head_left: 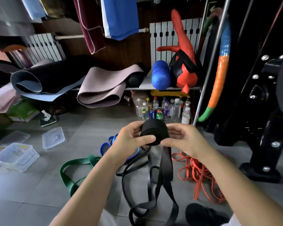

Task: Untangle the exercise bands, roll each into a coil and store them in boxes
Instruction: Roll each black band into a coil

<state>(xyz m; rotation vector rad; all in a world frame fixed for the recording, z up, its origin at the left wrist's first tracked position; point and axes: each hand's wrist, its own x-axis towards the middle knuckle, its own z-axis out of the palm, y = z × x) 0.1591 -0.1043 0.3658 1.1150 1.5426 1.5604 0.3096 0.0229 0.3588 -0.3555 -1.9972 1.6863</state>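
From the head view, both hands are holding one black band coil (pixel 154 132) up in the air above the floor (pixel 91 121). The left hand (pixel 131 141) is gripping the coil's left side, its thumb pressing across the front face and its fingers curling behind. The right hand (pixel 186 142) is cupping the coil's right side, fingers wrapping round the back. The unrolled tail of the black band (pixel 167 162) is hanging straight down from the coil and trailing in loose loops on the floor between the forearms.

A green band (pixel 77 163) is lying on the floor to the left of the left forearm, a blue band (pixel 104 147) is showing just behind that wrist, and an orange band (pixel 201 173) is piling up under the right forearm. A clear plastic box (pixel 15 157) is sitting towards the floor's left edge, with a clear lid (pixel 53 137) lying apart, beyond it.
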